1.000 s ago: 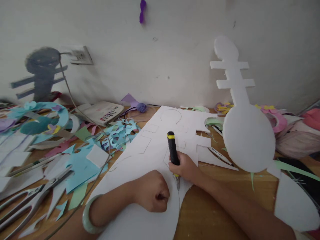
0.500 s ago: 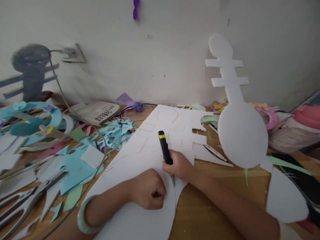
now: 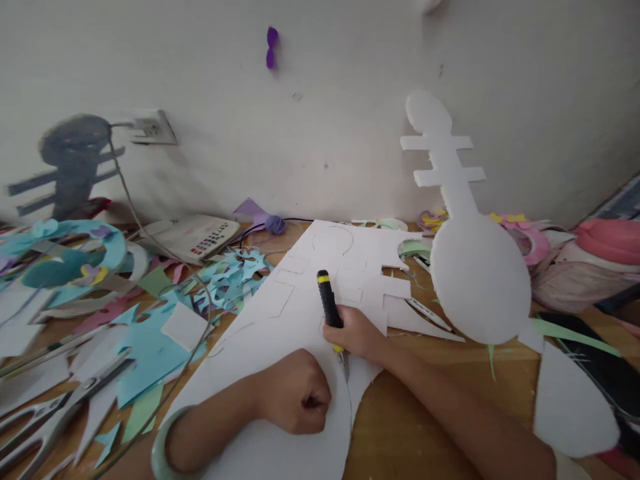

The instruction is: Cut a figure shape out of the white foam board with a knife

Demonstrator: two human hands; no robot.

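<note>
A black and yellow utility knife (image 3: 329, 303) stands nearly upright in my right hand (image 3: 359, 331), whose fingers are wrapped round the handle. Its blade points down at a cut line in a white foam sheet (image 3: 260, 393) with pencilled outlines. My left hand (image 3: 297, 392) rests on the sheet as a fist, left of the blade, with nothing visible in it. To the right, a white lute-shaped cutout (image 3: 480, 280) leans against the wall. A white teardrop-shaped offcut (image 3: 573, 400) lies in front of it.
Large scissors (image 3: 75, 400) lie at the left among blue paper scraps (image 3: 155, 353). A cable (image 3: 165, 250) runs down from a wall socket (image 3: 155, 127). Behind the scraps is a telephone-like keypad device (image 3: 200, 235). A dark phone (image 3: 595, 360) lies at the right.
The camera view has tilted up a little, so most things sit lower in the picture. The blade remains at the cut line, and both hands keep nearly the same pose.
</note>
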